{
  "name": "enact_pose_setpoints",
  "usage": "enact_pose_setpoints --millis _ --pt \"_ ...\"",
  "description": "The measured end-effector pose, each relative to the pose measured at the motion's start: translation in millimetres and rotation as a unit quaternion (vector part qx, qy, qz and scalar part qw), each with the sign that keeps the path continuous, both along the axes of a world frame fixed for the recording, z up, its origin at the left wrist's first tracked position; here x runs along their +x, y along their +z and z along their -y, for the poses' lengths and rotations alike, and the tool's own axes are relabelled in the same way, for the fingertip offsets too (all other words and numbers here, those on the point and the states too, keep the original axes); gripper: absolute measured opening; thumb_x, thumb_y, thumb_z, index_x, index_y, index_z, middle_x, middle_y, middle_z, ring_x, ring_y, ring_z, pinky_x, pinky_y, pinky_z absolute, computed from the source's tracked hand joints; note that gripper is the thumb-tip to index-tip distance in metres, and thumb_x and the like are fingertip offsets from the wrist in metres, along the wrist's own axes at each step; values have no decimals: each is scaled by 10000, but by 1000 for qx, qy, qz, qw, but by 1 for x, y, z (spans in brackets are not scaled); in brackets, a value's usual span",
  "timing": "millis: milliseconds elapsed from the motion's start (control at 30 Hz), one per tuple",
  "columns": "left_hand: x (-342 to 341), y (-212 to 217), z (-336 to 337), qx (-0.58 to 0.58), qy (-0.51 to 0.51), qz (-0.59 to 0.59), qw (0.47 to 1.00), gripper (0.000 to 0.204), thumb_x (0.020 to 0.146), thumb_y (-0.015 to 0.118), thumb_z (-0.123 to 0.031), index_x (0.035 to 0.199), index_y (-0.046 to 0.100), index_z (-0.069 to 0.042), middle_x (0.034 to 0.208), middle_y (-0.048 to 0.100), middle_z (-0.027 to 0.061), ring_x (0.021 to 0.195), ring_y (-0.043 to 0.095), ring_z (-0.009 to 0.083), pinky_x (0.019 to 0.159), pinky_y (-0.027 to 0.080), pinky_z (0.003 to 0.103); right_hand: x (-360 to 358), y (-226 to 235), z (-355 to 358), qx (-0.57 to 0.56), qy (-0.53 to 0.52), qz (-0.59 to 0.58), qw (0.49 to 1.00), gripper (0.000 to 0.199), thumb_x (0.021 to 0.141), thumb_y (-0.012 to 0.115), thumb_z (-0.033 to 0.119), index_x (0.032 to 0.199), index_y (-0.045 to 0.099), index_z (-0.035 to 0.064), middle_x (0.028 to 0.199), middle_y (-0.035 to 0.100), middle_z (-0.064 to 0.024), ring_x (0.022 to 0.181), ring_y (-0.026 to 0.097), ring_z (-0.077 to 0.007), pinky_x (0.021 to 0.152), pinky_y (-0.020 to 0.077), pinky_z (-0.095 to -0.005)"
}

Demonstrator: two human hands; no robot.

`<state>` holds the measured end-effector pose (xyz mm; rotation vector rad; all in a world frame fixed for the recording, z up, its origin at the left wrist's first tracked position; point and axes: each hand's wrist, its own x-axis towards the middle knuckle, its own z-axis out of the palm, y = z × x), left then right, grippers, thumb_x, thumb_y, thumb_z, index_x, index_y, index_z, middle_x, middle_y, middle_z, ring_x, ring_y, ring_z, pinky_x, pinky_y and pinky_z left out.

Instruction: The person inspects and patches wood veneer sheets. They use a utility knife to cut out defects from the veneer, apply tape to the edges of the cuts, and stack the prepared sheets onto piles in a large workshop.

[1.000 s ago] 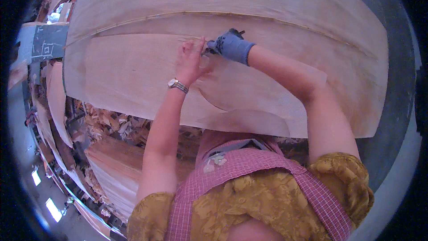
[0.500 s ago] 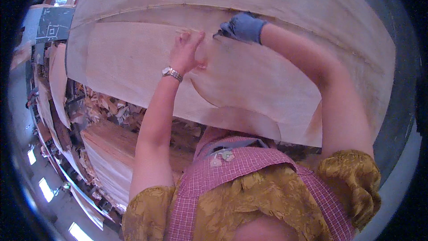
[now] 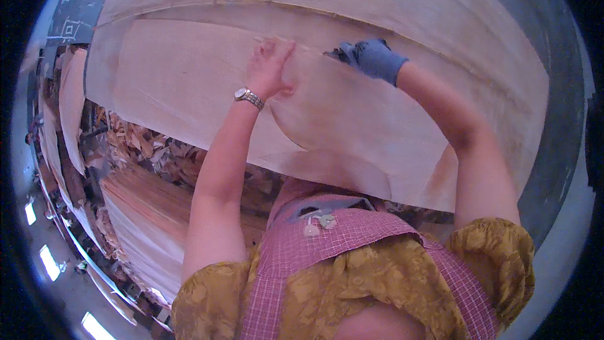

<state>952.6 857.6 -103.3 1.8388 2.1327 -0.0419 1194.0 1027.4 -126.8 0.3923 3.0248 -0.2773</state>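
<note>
At the far left of the frame, stacked veneer and scraps lie below the bench edge. Your bare left hand, wristwatch on, presses flat with fingers spread on the thin veneer sheet filling the upper centre. Just right, your gloved right hand is closed around a small dark tool, tip at the seam. You appear to be working along that seam; next, keep the sheet pinned flat.
</note>
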Motion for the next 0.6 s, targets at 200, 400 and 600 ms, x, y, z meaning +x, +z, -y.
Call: enact_pose_setpoints --millis 200,400,600 --pt "-12 -3 -4 -37 18 -48 998 1059 576 883 -319 1471 315 -316 1452 375 155 1321 356 387 1079 365 453 12 -4 20 48 -64 105 991 163 959 450 255 997 492 102 701 635 -164 589 634 -348 467 452 -496" --pt "40 -18 -24 158 35 47 986 992 694 816 -268 1490 246 -112 1491 338 158 1368 340 305 1128 296 442 -44 -1 -32 -112 -10 99 989 249 947 438 270 979 565 58 839 677 -194 726 674 -368 617 510 -495" --pt "59 -20 -30 248 128 33 960 990 680 824 -310 1465 260 -96 1438 363 135 1338 342 329 1106 306 461 -49 5 -31 -59 -19 114 991 251 952 443 287 1013 548 67 850 680 -200 749 671 -382 627 507 -508"
